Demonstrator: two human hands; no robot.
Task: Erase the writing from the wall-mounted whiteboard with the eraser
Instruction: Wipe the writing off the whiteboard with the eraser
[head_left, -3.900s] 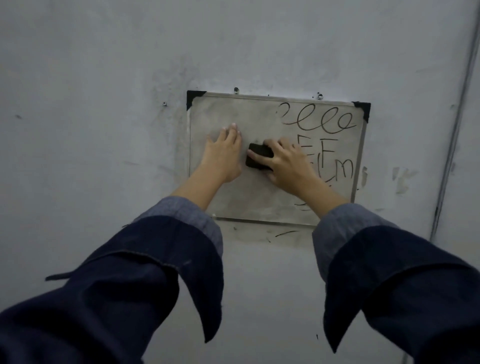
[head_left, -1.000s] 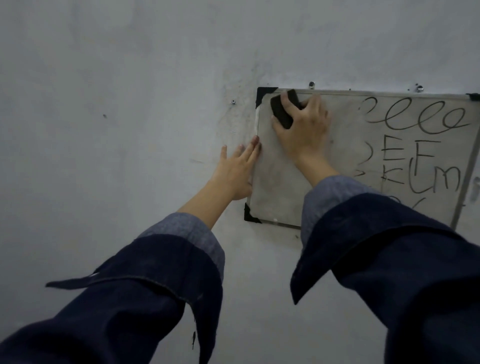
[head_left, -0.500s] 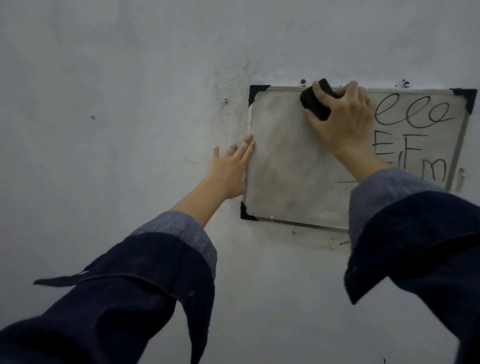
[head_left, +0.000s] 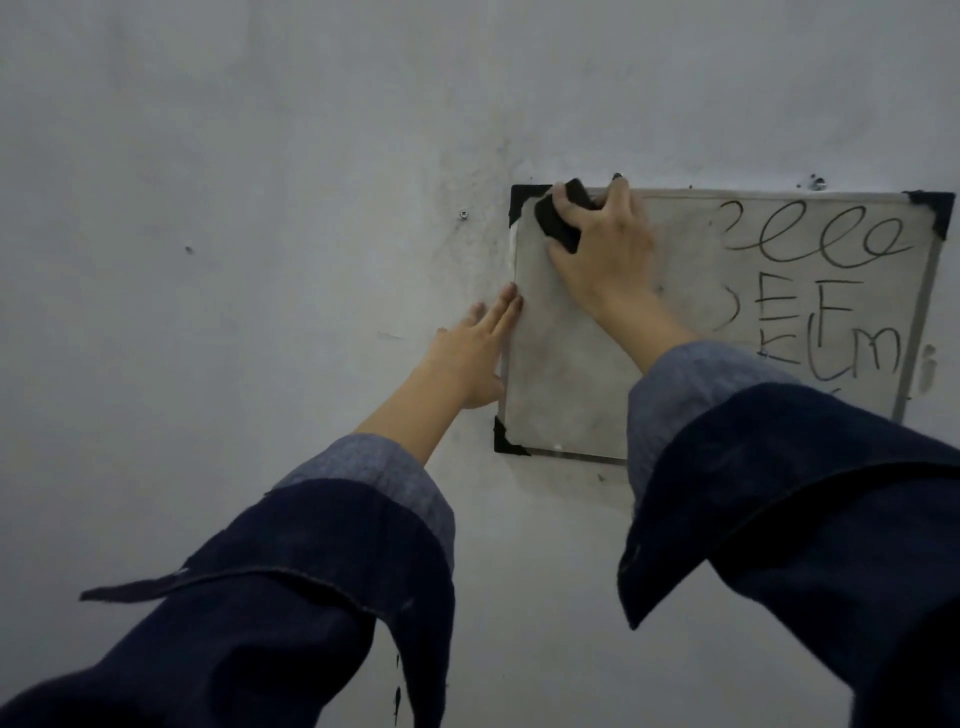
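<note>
I have my right hand (head_left: 602, 260) reached up across the whiteboard (head_left: 566, 374), its fingers (head_left: 621, 195) curled over the black eraser (head_left: 558, 223) and clamping it flat against the board's top left corner. My left hand (head_left: 472, 358) lies flat on the wall (head_left: 234, 260), fingers straight and together, their tips touching the board's left edge, below the eraser. The black writing (head_left: 815, 291) sits well to the right of my right fingers.

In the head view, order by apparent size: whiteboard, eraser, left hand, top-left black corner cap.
1. whiteboard
2. left hand
3. eraser, partly covered by the right hand
4. top-left corner cap, close to the eraser's visible part, so unsure.
</note>
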